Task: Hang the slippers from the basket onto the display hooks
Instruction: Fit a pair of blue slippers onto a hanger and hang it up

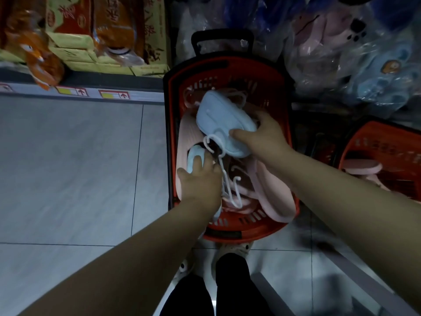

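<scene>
A red shopping basket (pixel 227 71) with a black handle stands on the floor in front of me. Several pink slippers (pixel 271 192) and white plastic hangers (pixel 230 185) lie in it. My right hand (pixel 262 135) grips a pair of light blue slippers (pixel 221 117) lifted above the basket's middle, a white hanger loop dangling from them. My left hand (pixel 200 179) reaches into the basket's left side and curls its fingers round another light blue slipper (pixel 193 157), which it partly hides.
A second red basket (pixel 373 142) with pink slippers stands at the right. Bagged plush slippers (pixel 341 42) pile behind the baskets. A low shelf (pixel 79 92) of boxed goods runs at the upper left. Grey floor tiles (pixel 68 167) spread to the left. My feet stand just below the basket.
</scene>
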`<state>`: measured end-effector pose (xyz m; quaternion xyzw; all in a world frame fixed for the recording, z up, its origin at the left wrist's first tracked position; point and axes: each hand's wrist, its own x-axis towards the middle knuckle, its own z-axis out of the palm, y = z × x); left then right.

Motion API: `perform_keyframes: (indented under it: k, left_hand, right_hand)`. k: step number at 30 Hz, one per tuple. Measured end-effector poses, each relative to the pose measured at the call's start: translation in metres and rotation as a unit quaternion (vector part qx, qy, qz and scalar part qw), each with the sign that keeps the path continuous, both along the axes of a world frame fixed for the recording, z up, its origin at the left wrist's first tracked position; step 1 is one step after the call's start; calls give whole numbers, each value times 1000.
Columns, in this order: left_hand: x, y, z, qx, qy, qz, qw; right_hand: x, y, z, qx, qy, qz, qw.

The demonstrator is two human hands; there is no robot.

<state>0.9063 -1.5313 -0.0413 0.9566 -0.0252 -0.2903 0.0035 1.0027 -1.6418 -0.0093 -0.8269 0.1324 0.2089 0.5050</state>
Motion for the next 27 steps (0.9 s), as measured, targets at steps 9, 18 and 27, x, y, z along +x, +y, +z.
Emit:
perform_keyframes:
  k: [9,18,27]
  left_hand:
    - [-27,25,34,-316,-236,239,887]
    - [-25,25,18,-323,-237,333,854]
    - [-26,32,8,-312,-244,360,845]
  right_hand:
    - [-18,-17,54,89,-17,-47,995]
    - [-22,-47,-11,-56,42,-85,994]
    - [-76,-23,-10,-141,-116,-18,983]
